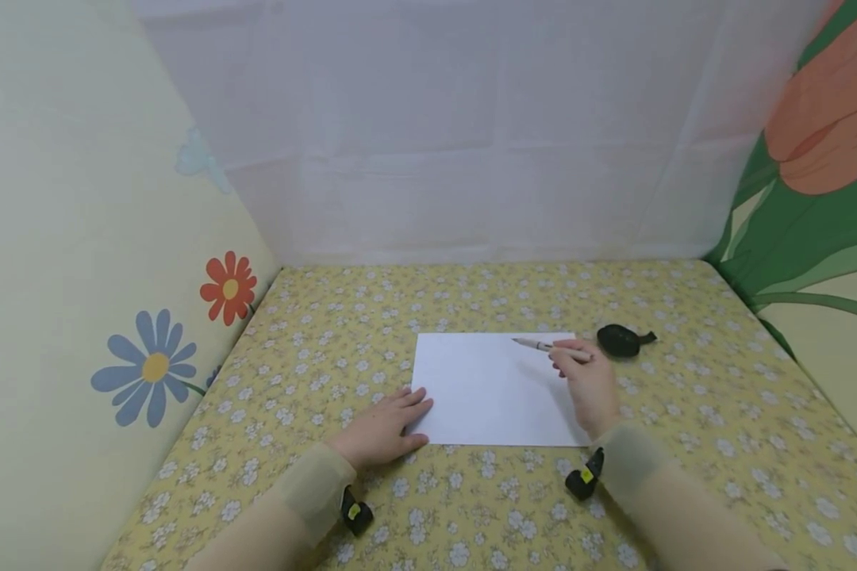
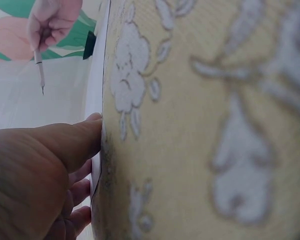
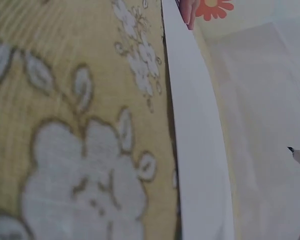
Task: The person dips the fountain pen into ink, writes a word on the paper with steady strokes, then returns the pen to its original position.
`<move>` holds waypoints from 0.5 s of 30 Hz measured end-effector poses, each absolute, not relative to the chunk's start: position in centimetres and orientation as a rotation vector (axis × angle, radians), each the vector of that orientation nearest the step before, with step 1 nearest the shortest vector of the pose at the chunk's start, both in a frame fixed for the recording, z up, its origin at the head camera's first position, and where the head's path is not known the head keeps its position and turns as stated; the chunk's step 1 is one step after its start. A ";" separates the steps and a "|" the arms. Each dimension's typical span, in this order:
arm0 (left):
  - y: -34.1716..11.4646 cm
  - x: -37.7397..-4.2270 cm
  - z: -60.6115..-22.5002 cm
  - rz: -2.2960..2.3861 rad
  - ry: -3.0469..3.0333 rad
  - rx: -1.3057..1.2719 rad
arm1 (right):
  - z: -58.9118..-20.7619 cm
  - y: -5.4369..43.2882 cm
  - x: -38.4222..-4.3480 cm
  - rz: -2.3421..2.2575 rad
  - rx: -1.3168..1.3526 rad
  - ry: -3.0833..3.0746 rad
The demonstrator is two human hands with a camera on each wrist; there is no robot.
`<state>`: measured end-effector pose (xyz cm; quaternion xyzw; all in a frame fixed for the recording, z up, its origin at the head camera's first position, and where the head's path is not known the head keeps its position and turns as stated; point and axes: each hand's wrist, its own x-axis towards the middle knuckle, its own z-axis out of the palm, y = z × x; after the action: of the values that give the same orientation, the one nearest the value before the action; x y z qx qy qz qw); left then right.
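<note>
A white sheet of paper (image 1: 493, 388) lies flat on the flowered tablecloth. My left hand (image 1: 382, 428) rests on its left edge, fingers spread and thumb near the lower left corner; the thumb and fingertips also show against the paper in the left wrist view. Above the sheet's right part, my right hand (image 1: 591, 388) pinches a pale pen (image 1: 539, 344) whose dark pointed tip is toward the left. In the left wrist view, the pen (image 2: 39, 70) hangs tip down, apart from the paper. Its dark tip (image 3: 290, 149) also appears clear of the sheet in the right wrist view.
A rounded black object (image 1: 619, 341) with a short tail lies just right of the paper's far corner. Yellow flowered cloth (image 1: 314, 333) covers the table. White fabric (image 1: 471, 143) hangs behind it, and painted panels stand at both sides.
</note>
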<state>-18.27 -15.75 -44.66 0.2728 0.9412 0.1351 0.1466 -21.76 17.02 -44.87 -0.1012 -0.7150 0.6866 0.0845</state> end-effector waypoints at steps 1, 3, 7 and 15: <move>-15.7 -18.3 -44.7 0.388 2.709 0.785 | -44.9 16.9 -21.8 2.044 -0.298 -2.139; -15.7 -18.3 -44.7 0.383 2.711 0.785 | -45.0 16.7 -21.8 2.039 -0.290 -2.163; -15.7 -18.3 -44.7 0.384 2.711 0.786 | -45.2 16.3 -21.7 2.052 -0.289 -2.213; -15.7 -18.3 -44.7 0.381 2.713 0.794 | -45.4 15.3 -21.8 2.110 -0.244 -2.216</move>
<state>-18.28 -15.73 -44.72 0.2756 0.9412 0.1321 0.1443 -21.84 15.33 -45.44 -0.0796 -0.7214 0.6869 0.0363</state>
